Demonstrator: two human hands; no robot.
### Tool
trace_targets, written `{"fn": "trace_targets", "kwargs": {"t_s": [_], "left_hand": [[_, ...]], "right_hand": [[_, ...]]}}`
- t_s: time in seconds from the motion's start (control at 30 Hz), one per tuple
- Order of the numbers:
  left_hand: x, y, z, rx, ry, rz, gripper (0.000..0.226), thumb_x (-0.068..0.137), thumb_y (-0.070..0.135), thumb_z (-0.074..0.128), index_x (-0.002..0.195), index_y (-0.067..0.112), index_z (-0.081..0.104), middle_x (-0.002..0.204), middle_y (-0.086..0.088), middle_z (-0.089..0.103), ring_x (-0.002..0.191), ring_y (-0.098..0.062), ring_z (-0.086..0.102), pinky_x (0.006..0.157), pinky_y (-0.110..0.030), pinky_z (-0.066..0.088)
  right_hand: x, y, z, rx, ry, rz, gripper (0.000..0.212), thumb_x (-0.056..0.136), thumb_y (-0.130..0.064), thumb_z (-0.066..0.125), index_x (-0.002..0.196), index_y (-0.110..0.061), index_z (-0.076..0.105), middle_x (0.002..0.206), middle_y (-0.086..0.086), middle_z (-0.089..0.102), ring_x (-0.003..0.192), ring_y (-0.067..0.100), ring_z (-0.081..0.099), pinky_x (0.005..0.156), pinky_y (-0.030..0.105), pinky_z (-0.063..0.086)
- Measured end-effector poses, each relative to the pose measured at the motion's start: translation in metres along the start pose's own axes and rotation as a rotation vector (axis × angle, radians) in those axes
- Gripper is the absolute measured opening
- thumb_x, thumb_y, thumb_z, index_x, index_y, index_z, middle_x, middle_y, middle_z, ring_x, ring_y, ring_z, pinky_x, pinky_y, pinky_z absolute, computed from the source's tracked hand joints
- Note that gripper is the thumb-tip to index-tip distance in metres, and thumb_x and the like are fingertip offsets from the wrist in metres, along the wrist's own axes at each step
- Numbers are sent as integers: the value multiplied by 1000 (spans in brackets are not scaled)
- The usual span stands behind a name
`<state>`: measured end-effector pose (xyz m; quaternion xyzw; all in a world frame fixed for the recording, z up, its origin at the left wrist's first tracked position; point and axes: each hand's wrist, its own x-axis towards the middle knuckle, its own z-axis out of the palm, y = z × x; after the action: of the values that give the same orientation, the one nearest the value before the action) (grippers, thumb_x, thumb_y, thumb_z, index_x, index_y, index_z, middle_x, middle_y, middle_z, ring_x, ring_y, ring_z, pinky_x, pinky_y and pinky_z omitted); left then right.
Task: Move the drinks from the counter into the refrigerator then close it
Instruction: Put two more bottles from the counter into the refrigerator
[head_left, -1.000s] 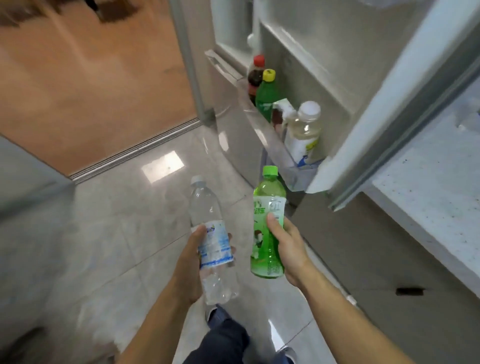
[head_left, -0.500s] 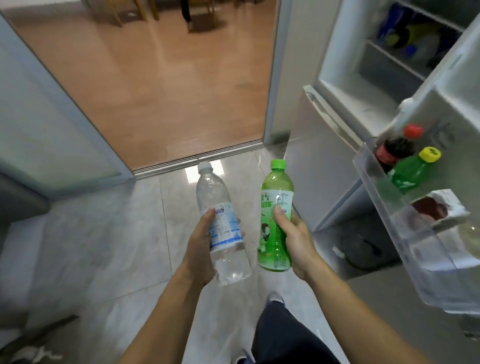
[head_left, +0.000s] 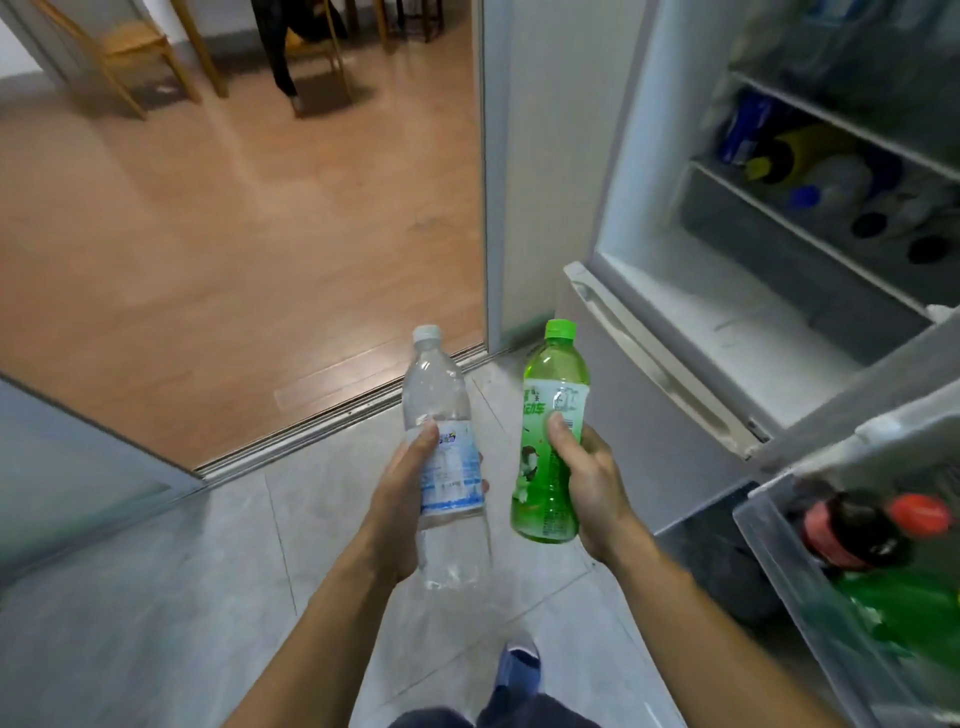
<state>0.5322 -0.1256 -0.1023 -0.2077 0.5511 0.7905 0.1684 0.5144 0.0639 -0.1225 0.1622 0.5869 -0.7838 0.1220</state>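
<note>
My left hand (head_left: 400, 499) grips a clear water bottle (head_left: 441, 415) with a white cap and blue-white label, held upright. Beside it, my right hand (head_left: 592, 483) grips a green drink bottle (head_left: 550, 426) with a green cap, also upright. Both bottles hang over the tiled floor in front of the open refrigerator (head_left: 727, 338), whose lit compartment at the upper right holds several bottles on its shelves. The fridge's open door shelf (head_left: 810, 597) sits at the lower right with a dark red-capped bottle (head_left: 857, 530) and a green bottle (head_left: 914, 608) in it.
A sliding-door track (head_left: 332, 410) separates the grey tiles from a wooden floor beyond. Wooden chairs (head_left: 135, 52) and a person's leg (head_left: 280, 57) stand far back. A glass door panel (head_left: 67, 467) is at the left. My shoe (head_left: 519, 670) shows below.
The view has swung up and toward the fridge interior, so the shelves fill more of the upper right. Both hands keep their bottles, which sit slightly higher and closer to the fridge.
</note>
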Motion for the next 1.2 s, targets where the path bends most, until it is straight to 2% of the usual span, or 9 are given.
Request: {"fn": "trace_targets", "kwargs": {"t_s": [0.1,0.23,0.4,0.6,0.7,0.83,1.03,1.1,1.2], "left_hand": [[49,31,19,-16,-86,-43,78,70,60,67,125,6,58,98,-16,71,76,-30,71,66,-38,59],[119,66,40,4,-199,-50,73,66,60,74,120,12,64,100,-19,72,78,-33,72,63,-39,60],[201,126,91,67,-425,-118,82,76,50,72,137,0,48,105,-23,61,81,-32,63,70,-38,54],[266,193,166,170,-728,-131,81,71,51,72,132,2,53,93,-18,65,75,-28,65,64,-36,56],[286,210,203,224,-809,-128,68,66,49,75,124,15,61,94,-15,69,76,-29,68,64,-39,56],[306,217,252,276,-888,-62,30,73,34,77,102,35,71,98,-8,76,85,-29,73,74,-47,59],[322,226,331,304,-1003,174,38,86,25,73,120,30,57,109,4,75,99,-16,72,81,-32,58],[324,231,359,301,-1008,250,38,84,25,74,118,30,57,106,7,75,98,-14,72,79,-28,57],[327,234,402,282,-994,346,41,85,20,76,119,32,57,105,11,75,98,-10,72,79,-26,56]], "right_hand": [[39,-24,-2,31,81,-37,38,88,-44,65,111,-14,68,95,10,76,81,25,74,68,36,58],[86,-49,-9,16,208,-56,48,80,-54,71,113,-18,69,101,10,76,93,30,74,78,43,61],[138,-99,-10,-18,430,-133,62,69,-63,71,111,-17,70,96,8,77,93,32,73,85,48,59],[171,-170,-7,119,666,-276,47,77,-54,75,114,-27,68,108,7,74,95,28,71,86,49,58],[174,-194,-19,141,777,-335,39,75,-53,75,109,-33,69,104,3,75,94,26,73,83,50,59],[169,-220,-43,135,913,-437,27,76,-53,76,100,-41,71,99,-6,77,87,15,75,71,36,60],[165,-261,-104,72,1255,-587,13,89,-42,69,99,-42,62,93,-21,73,86,2,70,71,23,52],[168,-283,-128,24,1374,-636,18,89,-43,69,104,-41,59,94,-25,68,87,-3,65,76,23,49],[176,-318,-165,-72,1531,-674,47,88,-48,67,129,-29,53,112,-13,63,100,10,60,88,28,46]]}}
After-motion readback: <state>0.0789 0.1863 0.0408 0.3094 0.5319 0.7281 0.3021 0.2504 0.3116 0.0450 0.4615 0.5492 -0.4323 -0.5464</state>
